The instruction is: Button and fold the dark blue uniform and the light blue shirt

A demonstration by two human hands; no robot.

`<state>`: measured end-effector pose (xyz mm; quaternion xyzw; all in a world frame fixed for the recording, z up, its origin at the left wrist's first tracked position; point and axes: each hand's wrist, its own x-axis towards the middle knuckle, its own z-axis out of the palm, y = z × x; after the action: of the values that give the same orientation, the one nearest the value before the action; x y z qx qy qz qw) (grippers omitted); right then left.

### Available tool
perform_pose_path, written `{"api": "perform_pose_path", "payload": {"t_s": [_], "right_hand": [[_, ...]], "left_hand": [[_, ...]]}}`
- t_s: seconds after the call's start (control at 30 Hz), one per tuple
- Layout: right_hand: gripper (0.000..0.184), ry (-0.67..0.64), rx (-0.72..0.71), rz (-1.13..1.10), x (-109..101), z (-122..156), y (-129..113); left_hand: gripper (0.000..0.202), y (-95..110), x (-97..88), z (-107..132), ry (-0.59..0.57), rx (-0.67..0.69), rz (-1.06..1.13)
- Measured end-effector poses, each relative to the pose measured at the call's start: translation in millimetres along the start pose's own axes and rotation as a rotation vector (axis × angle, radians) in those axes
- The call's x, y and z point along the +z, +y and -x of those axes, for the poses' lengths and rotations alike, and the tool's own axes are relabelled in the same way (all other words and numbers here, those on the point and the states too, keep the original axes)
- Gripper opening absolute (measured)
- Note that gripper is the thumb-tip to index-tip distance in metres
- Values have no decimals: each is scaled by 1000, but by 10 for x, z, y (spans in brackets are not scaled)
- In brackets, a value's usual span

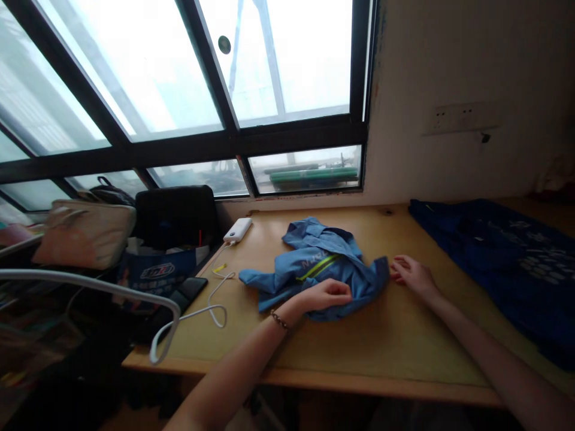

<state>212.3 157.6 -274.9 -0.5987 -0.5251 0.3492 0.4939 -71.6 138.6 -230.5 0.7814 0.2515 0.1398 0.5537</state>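
A crumpled light-blue work jacket [287, 263] with a yellow-green stripe and pale lettering lies on the wooden table [359, 365]. My left hand [330, 294], a beaded bracelet at its wrist, rests over the jacket's near side. Its fingers are curled closed on the cloth; the fingertips are partly hidden. Just right of the sleeve end, my right hand [413, 276] hovers with loosely bent fingers. A small gap seems to separate it from the sleeve, and nothing shows in it.
A dark blue garment [503, 257] is spread at the table's right. On the left are a white power bank [238, 230] with a cable [218, 299] and a dark phone [196, 286]. Bags and a white bent tube [112, 276] crowd the left side. A window stands behind.
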Motion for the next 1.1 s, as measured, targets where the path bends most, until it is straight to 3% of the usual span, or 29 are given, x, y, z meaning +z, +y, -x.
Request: {"api": "perform_pose_path", "payload": {"t_s": [0.07,0.13,0.2,0.27,0.33,0.4,0.47,0.53,0.63,0.7,0.8,0.9,1.0,1.1], "right_hand": [[29,-6,125,-133,27,6,-11],[30,-48,212,-262,32,40,-52],[34,-125,258,-383,29,91,-106],[42,-216,260,-476,20,132,-158],[44,-258,257,-536,-9,132,-196],[39,-222,218,-597,-77,87,-224],[34,-102,132,-677,-183,18,-248],[33,28,11,-754,-302,-36,-277],[49,76,-129,-774,-429,-44,-340],[64,-8,-163,-725,-451,-10,-371],[73,-76,-150,-577,-398,19,-336],[74,42,-99,-319,-279,-16,-206],[83,140,-92,-146,-113,-6,-121],[87,269,-100,12,86,207,-184]], "left_hand": [[39,134,96,55,-295,-42,182],[46,183,84,111,-387,-68,281],[48,154,-1,138,-249,-64,283],[45,82,-115,140,6,-19,176],[45,5,-221,135,254,59,-44],[50,-57,-302,138,416,132,-302],[63,-100,-354,151,448,163,-502],[80,-134,-383,165,385,162,-626],[92,-173,-390,169,290,123,-758],[84,-190,-375,154,308,59,-829],[56,-222,-345,111,424,-80,-926],[39,-291,-335,62,555,-211,-1001],[36,-385,-348,19,675,-293,-1042],[37,-461,-374,-5,785,-368,-1049]]}}
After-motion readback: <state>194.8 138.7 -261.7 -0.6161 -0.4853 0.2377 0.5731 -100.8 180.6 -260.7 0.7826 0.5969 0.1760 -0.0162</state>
